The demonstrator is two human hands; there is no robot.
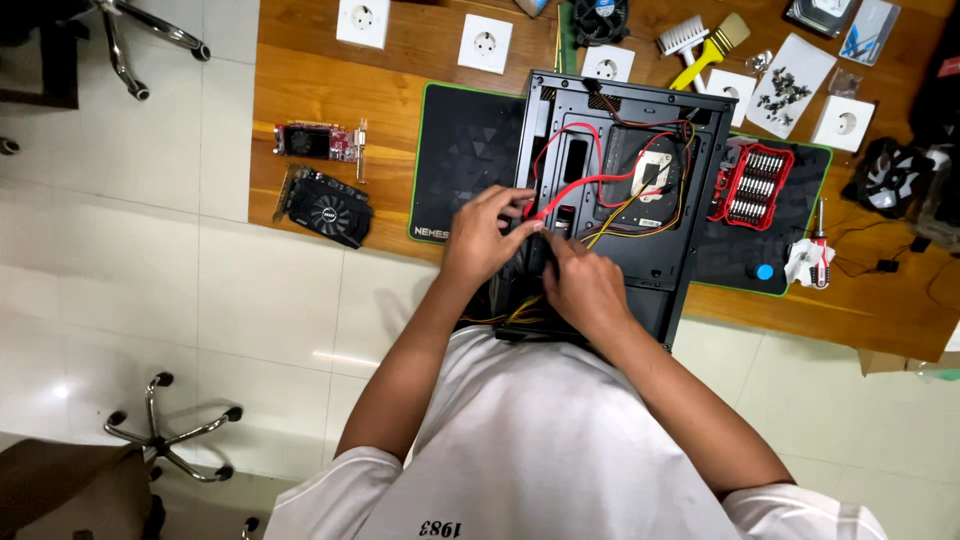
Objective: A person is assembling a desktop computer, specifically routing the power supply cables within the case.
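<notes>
A black computer case (700, 150) lies open on a dark desk mat (465, 160) with a green edge. Red, yellow and black cables (610, 185) run across its inside. My left hand (485, 235) pinches a red cable near the case's lower left part. My right hand (580, 285) rests just beside it on a bundle of black and yellow wires at the case's near end. What the right fingers grip is hidden.
Two graphics cards (325, 205) lie left of the mat. A red screwdriver bit set (755, 180), a screwdriver (818, 255), a yellow brush (712, 45), white wall sockets (485, 42), screws on paper (788, 88) and a fan (885, 175) lie around. Chair bases (165, 440) stand on the tiled floor.
</notes>
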